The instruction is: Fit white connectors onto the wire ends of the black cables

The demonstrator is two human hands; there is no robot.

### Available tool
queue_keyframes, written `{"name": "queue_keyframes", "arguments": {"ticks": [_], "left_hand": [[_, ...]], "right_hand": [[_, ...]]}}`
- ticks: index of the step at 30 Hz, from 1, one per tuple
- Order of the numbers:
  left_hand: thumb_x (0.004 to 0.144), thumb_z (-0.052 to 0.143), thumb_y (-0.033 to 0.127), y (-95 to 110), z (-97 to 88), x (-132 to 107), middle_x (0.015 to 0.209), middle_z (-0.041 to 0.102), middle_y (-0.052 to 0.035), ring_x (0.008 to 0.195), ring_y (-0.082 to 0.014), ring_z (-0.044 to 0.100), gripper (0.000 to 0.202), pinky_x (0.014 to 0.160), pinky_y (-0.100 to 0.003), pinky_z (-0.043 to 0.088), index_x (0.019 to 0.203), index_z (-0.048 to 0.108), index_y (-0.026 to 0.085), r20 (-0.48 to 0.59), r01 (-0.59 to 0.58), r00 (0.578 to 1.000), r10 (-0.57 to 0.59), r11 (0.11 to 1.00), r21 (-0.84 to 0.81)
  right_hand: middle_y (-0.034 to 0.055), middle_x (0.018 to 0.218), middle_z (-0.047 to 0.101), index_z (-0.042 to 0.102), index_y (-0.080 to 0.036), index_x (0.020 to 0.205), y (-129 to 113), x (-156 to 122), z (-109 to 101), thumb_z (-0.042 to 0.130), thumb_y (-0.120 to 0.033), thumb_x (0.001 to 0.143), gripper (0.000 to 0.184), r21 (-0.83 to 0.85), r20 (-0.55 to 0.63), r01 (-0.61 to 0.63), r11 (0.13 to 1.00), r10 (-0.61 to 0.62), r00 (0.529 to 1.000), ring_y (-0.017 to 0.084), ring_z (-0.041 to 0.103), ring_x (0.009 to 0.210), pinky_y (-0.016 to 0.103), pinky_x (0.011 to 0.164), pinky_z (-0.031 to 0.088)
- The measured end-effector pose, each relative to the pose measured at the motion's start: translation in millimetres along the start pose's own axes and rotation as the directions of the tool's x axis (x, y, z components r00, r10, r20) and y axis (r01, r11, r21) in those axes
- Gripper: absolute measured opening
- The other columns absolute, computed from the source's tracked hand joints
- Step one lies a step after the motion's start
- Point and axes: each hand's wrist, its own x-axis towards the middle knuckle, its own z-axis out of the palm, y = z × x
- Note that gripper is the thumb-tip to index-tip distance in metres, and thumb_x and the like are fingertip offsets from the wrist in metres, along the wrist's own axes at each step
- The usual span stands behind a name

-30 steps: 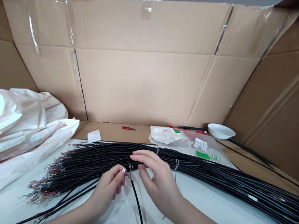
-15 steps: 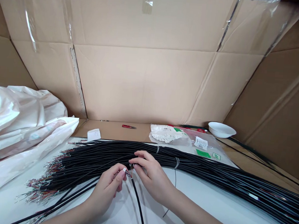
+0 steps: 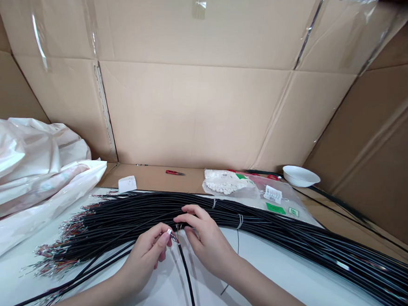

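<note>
My left hand [image 3: 150, 252] pinches a small white connector housing [image 3: 169, 232] between thumb and forefinger. Thin coloured wires [image 3: 175, 238] run from it to the stripped end of a black cable [image 3: 187, 275], which trails down toward the bottom edge. A few loose wire ends with bright tips stand up from that same cable end. Close beside them is my right hand [image 3: 201, 234], its fingers apart and curved over the loose ends; any contact is too fine to make out. Behind both hands lies a thick bundle of black cables [image 3: 144, 209] with frayed coloured wire ends at the left.
Grey ties [image 3: 240, 221] hold the bundle. Along the back are a red-handled tool [image 3: 174, 172], a bag of small white parts [image 3: 224, 184], a white bowl [image 3: 300, 177] and a small white packet [image 3: 127, 184]. White plastic sheeting [image 3: 38, 169] fills the left; cardboard walls [image 3: 192, 115] surround the table.
My right thumb has moved slightly away from the wire ends, and the fingers have spread. My left hand keeps the connector in nearly the same spot. The view has shifted slightly.
</note>
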Motion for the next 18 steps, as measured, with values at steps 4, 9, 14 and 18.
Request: {"name": "queue_keyframes", "arguments": {"ticks": [4, 9, 14, 18], "left_hand": [[0.084, 0.041, 0.043, 0, -0.7, 0, 0.057, 0.043, 0.0031, 0.050, -0.0102, 0.038, 0.029, 0.041, -0.017, 0.029, 0.078, 0.052, 0.016, -0.002, 0.007, 1.000, -0.007, 1.000, 0.005], [0.084, 0.042, 0.043, 0, -0.3, -1, 0.055, 0.043, 0.0034, 0.049, -0.0099, 0.037, 0.030, 0.041, -0.017, 0.029, 0.076, 0.052, 0.016, -0.005, -0.002, 1.000, 0.002, 1.000, 0.011], [0.083, 0.043, 0.043, -3, -0.6, 0, 0.056, 0.044, 0.0032, 0.050, -0.0105, 0.039, 0.030, 0.041, -0.017, 0.030, 0.075, 0.053, 0.016, -0.010, -0.005, 1.000, 0.004, 1.000, -0.021], [0.083, 0.043, 0.042, -4, -1.3, 2, 0.059, 0.044, 0.0030, 0.050, -0.0100, 0.040, 0.029, 0.039, -0.017, 0.031, 0.075, 0.053, 0.016, -0.010, 0.001, 1.000, -0.002, 0.997, -0.071]], "right_hand": [[0.0073, 0.116, 0.047, 0.059, -0.023, 0.105, 1, -1, 2, 0.038, 0.003, 0.073, 0.047, -0.036, 0.021, 0.016, 0.999, -0.015, 1.000, 0.018, 0.045, 0.109, 0.035, 0.092, 0.039], [0.0078, 0.119, 0.046, 0.060, -0.023, 0.103, -1, -3, 2, 0.037, 0.004, 0.071, 0.048, -0.061, 0.039, 0.057, 0.996, -0.055, 0.998, 0.020, 0.043, 0.112, 0.038, 0.093, 0.038], [0.0071, 0.117, 0.047, 0.061, -0.023, 0.098, -5, -3, -2, 0.037, 0.003, 0.073, 0.044, 0.000, 0.004, 0.080, 0.997, -0.080, 0.997, 0.019, 0.044, 0.111, 0.037, 0.092, 0.038], [0.0058, 0.112, 0.050, 0.063, -0.024, 0.093, -10, -2, -4, 0.040, -0.002, 0.075, 0.036, 0.110, 0.004, 0.048, 0.993, -0.048, 0.999, 0.019, 0.046, 0.107, 0.036, 0.091, 0.038]]}}
